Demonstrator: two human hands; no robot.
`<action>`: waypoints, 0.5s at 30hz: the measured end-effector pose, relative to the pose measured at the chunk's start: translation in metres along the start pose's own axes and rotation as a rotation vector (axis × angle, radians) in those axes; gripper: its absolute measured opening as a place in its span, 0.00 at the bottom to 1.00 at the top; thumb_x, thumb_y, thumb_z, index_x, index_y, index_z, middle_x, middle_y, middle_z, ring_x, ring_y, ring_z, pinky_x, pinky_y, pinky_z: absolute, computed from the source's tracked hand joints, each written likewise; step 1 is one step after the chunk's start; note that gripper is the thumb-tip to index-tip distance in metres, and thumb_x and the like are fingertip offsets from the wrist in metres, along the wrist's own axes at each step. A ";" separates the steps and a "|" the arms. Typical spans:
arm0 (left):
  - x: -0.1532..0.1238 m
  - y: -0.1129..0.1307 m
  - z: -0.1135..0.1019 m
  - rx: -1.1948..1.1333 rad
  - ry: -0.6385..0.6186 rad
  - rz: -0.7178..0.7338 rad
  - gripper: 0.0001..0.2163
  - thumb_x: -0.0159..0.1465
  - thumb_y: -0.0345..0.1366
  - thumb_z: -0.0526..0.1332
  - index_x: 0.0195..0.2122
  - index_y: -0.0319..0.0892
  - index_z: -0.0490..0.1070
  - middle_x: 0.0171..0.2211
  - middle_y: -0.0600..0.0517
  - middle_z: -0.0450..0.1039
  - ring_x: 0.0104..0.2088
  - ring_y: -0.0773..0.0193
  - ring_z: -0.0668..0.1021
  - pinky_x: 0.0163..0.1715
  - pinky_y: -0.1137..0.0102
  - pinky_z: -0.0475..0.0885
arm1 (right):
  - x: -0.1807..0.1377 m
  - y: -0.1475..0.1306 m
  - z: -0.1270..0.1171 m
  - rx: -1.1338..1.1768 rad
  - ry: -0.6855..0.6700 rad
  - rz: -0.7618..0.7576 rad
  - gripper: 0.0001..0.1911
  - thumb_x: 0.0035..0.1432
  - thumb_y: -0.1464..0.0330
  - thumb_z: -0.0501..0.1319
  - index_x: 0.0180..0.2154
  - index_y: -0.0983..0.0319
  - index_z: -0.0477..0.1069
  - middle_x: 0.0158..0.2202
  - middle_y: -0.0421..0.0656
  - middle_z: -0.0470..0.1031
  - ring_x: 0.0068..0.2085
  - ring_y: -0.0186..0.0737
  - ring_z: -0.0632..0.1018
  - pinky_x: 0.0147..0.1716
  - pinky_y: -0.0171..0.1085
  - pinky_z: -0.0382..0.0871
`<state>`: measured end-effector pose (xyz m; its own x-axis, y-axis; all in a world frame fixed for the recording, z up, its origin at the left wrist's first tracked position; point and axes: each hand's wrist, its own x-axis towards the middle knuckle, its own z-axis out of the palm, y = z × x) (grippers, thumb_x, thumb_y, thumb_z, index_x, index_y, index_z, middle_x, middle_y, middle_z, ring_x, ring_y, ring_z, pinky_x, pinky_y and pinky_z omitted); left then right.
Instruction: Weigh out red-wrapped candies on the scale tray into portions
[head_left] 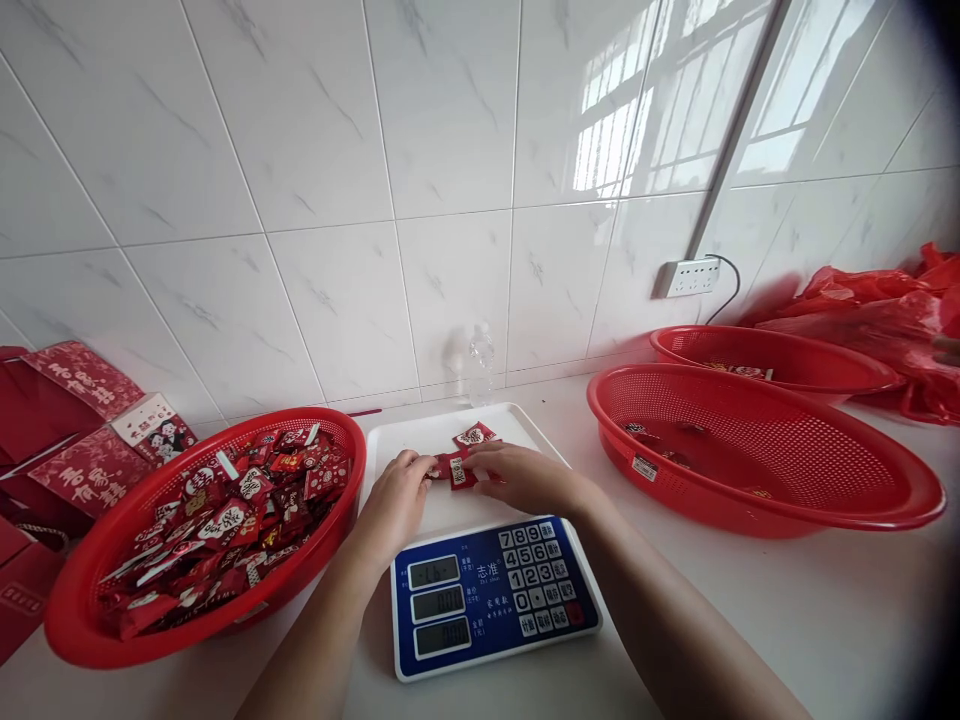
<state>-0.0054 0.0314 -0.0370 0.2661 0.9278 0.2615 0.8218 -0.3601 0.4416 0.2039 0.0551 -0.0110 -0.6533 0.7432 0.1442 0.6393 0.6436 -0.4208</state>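
Observation:
My left hand (396, 500) is closed, fingers and thumb pinched at the left end of a red wrapped candy (456, 468) with cream lettering. My right hand (525, 482) reaches in from the other side, its bent fingers gripping at the candies' right end and partly covering them. Behind my right fingertips, another red candy packet (474, 434) lies flat. All of these are at the white weighing tray (401, 430) of a scale. In front of the tray is its blue keypad panel (491, 600) with three small displays.
On the left stands a red plastic basket (67, 620) heaped with wrapped candies, beside red gift boxes (75, 440). To the right, a red basket (757, 510) holds a few packets, with another basket (840, 380) behind. A clear bottle (481, 365) stands by the tiled wall.

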 end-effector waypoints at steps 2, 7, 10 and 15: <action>0.000 0.001 0.000 -0.059 -0.033 0.011 0.16 0.64 0.29 0.50 0.51 0.42 0.68 0.46 0.46 0.69 0.46 0.59 0.73 0.49 0.65 0.67 | 0.004 -0.002 0.007 0.034 -0.010 -0.083 0.18 0.58 0.72 0.55 0.50 0.58 0.71 0.54 0.45 0.71 0.56 0.43 0.69 0.54 0.43 0.61; -0.001 -0.001 0.004 0.062 -0.078 0.033 0.18 0.67 0.32 0.46 0.56 0.43 0.64 0.56 0.45 0.65 0.57 0.55 0.66 0.57 0.57 0.58 | 0.009 0.002 0.012 0.065 0.058 -0.094 0.16 0.58 0.70 0.56 0.47 0.58 0.73 0.55 0.45 0.70 0.59 0.44 0.64 0.57 0.44 0.57; -0.003 -0.002 0.004 0.162 -0.094 -0.003 0.19 0.67 0.33 0.46 0.58 0.44 0.63 0.60 0.45 0.61 0.62 0.51 0.59 0.60 0.51 0.52 | 0.009 0.002 0.010 0.051 0.053 -0.082 0.15 0.60 0.68 0.55 0.47 0.58 0.74 0.54 0.46 0.70 0.59 0.44 0.65 0.58 0.46 0.56; -0.008 -0.003 -0.017 0.180 -0.039 -0.067 0.19 0.66 0.38 0.50 0.57 0.45 0.63 0.62 0.45 0.57 0.64 0.52 0.55 0.60 0.54 0.53 | 0.002 -0.002 0.001 0.039 -0.036 -0.029 0.20 0.59 0.66 0.54 0.52 0.59 0.70 0.57 0.48 0.67 0.60 0.47 0.64 0.58 0.47 0.57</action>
<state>-0.0183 0.0236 -0.0254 0.2245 0.9534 0.2017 0.9142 -0.2777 0.2952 0.2007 0.0549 -0.0110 -0.6863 0.7166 0.1245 0.6040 0.6568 -0.4515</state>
